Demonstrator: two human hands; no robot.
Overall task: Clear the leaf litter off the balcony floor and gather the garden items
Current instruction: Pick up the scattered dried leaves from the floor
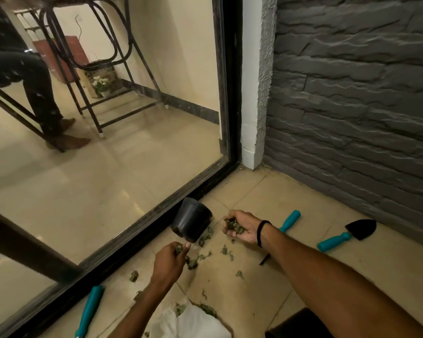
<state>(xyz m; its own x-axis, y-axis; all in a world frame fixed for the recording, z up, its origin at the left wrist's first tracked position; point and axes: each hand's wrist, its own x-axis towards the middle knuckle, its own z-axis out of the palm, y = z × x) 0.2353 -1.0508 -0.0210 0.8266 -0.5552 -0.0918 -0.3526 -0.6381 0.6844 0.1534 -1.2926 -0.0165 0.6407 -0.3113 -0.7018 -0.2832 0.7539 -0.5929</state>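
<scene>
My right grip [239, 226] is cupped, palm up, the fingers curled around a bunch of dry leaves [233, 226]. My left grip [169, 262] pinches a few leaves too, just beside the rim of the black pot [192, 219], which lies on its side against the door frame [137, 237]. Loose leaves [203, 256] lie scattered on the floor [254, 301] between both hands. A teal-handled trowel [344, 236] lies to the right.

black pot [192, 219]: 1 | teal-handled tools [333, 241] [289, 220] [89, 311]: 3 | white bag [193, 323]: 1 | leaf scraps [239, 274]: many
</scene>
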